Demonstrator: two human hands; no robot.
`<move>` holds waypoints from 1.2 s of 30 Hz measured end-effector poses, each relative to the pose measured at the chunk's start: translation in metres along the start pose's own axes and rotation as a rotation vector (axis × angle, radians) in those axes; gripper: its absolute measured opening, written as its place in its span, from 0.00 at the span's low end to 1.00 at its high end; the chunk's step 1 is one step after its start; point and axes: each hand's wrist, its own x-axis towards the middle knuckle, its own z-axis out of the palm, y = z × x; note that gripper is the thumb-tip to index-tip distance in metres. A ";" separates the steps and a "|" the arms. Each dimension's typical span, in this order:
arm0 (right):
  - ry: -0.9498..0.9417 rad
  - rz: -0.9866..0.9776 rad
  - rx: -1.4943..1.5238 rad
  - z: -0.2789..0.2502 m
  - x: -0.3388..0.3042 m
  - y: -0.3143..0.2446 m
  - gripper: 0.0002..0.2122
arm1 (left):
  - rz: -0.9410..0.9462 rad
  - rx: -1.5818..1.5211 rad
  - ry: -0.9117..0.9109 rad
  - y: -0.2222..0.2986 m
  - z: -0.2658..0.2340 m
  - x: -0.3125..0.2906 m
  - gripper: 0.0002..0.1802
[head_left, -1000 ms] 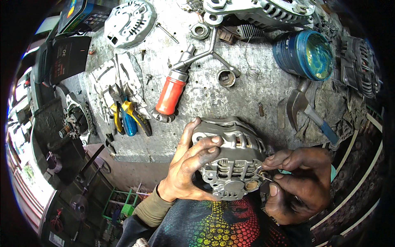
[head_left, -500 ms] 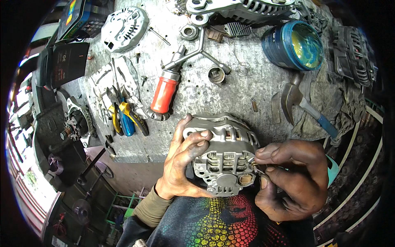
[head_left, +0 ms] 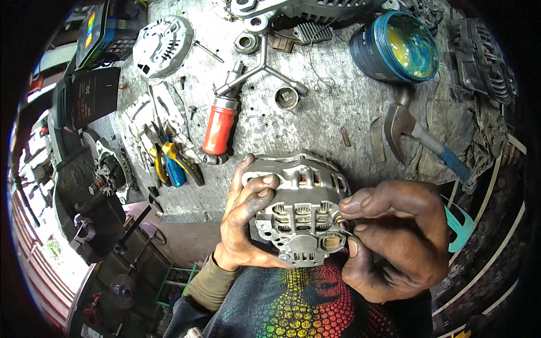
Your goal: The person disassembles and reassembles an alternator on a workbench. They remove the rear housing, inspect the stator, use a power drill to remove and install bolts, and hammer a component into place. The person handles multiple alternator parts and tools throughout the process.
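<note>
My left hand [head_left: 239,228] is wrapped round the left side of a grey metal alternator [head_left: 303,196], its fingers over the housing and its thumb underneath. The alternator is held up at the bench's near edge, with its slotted rear cover and a squarish connector socket [head_left: 331,242] facing me. At the alternator's right side, my right hand [head_left: 403,239] has its fingertips pinched close to a small brass-coloured terminal [head_left: 341,223]. Whatever lies between those fingertips is too small and covered to name.
On the bench [head_left: 253,135] lie a red air ratchet [head_left: 218,130], a three-way wrench [head_left: 264,66], pliers [head_left: 174,163] and a claw hammer [head_left: 420,132]. An open tub of grease [head_left: 408,48] stands at the back right. Another alternator [head_left: 483,62] sits beyond it.
The bench items appear slightly shifted left and upward as the view moves. Both hands and the alternator sit slightly further left in view; my right fingertips stay at the alternator's side.
</note>
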 end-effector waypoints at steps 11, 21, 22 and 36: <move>-0.043 -0.059 0.021 -0.001 0.000 0.001 0.08 | -0.033 0.107 -0.137 0.005 -0.010 0.001 0.73; -0.009 -0.101 -0.030 0.006 0.003 0.000 0.10 | 0.010 0.010 0.004 0.003 0.000 0.002 0.68; 0.011 -0.123 -0.045 0.008 0.004 0.000 0.10 | 0.012 0.015 0.001 0.003 -0.001 0.002 0.68; -0.148 -0.060 -0.160 0.010 0.016 -0.008 0.12 | -0.010 0.002 -0.045 0.002 -0.006 0.004 0.65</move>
